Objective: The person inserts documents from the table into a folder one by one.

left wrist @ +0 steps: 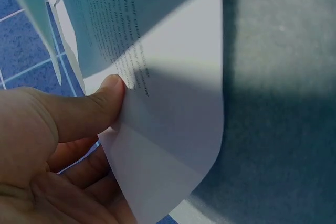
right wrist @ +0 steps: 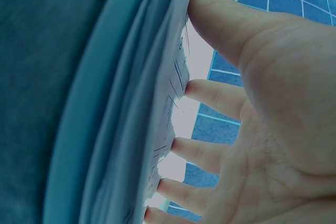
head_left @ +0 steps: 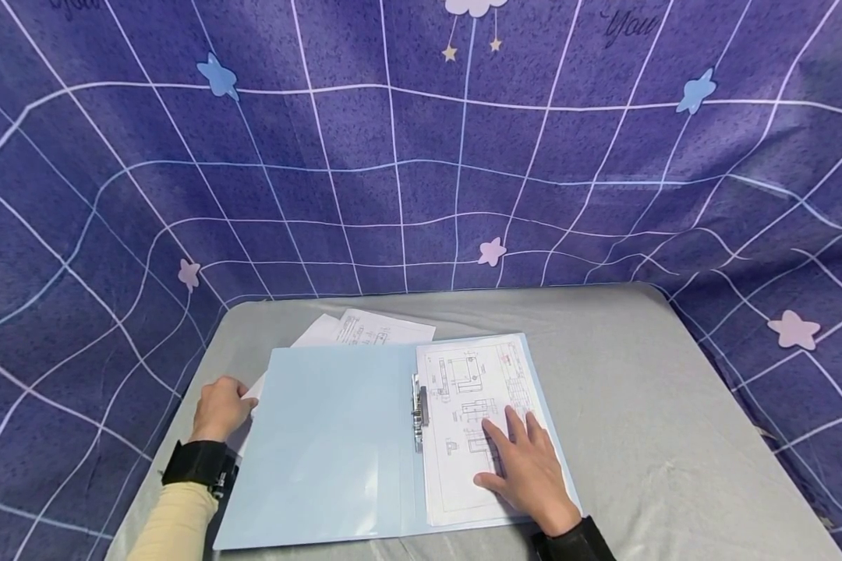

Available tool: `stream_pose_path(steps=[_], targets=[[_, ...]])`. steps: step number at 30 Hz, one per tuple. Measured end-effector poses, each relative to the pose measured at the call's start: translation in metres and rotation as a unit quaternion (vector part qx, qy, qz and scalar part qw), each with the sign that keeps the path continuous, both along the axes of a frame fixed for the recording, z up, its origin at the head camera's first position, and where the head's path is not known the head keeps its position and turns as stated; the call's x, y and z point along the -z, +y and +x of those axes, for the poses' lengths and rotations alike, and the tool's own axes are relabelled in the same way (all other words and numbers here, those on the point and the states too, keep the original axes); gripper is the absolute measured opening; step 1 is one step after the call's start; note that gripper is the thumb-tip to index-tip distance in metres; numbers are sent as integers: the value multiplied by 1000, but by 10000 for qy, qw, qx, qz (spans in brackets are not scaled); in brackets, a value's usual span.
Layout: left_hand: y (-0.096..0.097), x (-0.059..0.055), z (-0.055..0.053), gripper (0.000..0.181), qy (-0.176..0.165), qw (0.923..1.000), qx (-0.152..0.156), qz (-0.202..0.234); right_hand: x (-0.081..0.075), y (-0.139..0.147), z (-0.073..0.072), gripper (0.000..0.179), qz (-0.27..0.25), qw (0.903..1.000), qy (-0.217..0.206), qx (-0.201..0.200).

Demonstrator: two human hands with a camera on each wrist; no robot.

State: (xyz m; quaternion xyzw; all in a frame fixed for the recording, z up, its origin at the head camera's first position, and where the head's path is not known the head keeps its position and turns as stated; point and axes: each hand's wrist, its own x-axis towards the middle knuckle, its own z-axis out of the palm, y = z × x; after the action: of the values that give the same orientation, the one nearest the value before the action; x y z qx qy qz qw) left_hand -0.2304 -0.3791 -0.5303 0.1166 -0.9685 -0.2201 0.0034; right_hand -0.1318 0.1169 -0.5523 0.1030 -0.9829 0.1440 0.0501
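Observation:
A light blue folder [head_left: 323,444] lies spread open on the grey-covered table. Its right side bears a stack of sheets with technical drawings [head_left: 456,491], beside a metal lever clip [head_left: 419,413] at the spine. On these sheets rests my right hand [head_left: 529,475], fingers spread; in the right wrist view its fingertips touch the top sheet above several layered pages [right wrist: 142,103]. My left hand [head_left: 217,409], at the folder's left edge, pinches a printed sheet [left wrist: 173,114] between thumb and fingers. Most of that sheet is hidden under the folder's cover in the head view.
More printed papers [head_left: 386,327] stick out from behind the folder's top edge. The grey cloth [head_left: 645,405] stretches to the right of the folder. A purple-blue curtain [head_left: 421,179] with grid lines and stars surrounds the table at the back and sides.

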Motion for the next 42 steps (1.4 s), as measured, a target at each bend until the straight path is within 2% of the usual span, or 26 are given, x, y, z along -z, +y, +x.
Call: stream_pose_path(steps=[5,11,13,17,20,28,33,36,42], targets=[[-3,-7,4,16,9,10000,-24,27,1,1,0,86,-50,10000,48,-19],[-9,-25,10,14,556,9983,-30,-155,2,2,1,86,-46,10000,48,2],[-12,-33,13,14,695,9973,-110,-216,1,2,1,86,-38,10000,20,-3],[-18,-54,20,20,763,9960,-388,-266,-1,1,1,85,-41,10000,-51,-38],[-23,-71,27,20,1064,9920,-543,-398,-1,1,2,85,-56,10000,-58,-50],[-23,-122,41,20,2238,9656,-1034,-823,-1,4,1,85,-119,9999,36,-111],[-19,-147,45,20,3008,9414,-1253,-875,-1,5,0,85,-88,9999,54,-99],[-16,-155,47,21,3277,9318,-1295,-870,0,5,0,85,-92,9999,76,-93],[-9,-158,47,21,3508,9258,-1256,-637,0,4,1,85,-135,9999,64,-87]])
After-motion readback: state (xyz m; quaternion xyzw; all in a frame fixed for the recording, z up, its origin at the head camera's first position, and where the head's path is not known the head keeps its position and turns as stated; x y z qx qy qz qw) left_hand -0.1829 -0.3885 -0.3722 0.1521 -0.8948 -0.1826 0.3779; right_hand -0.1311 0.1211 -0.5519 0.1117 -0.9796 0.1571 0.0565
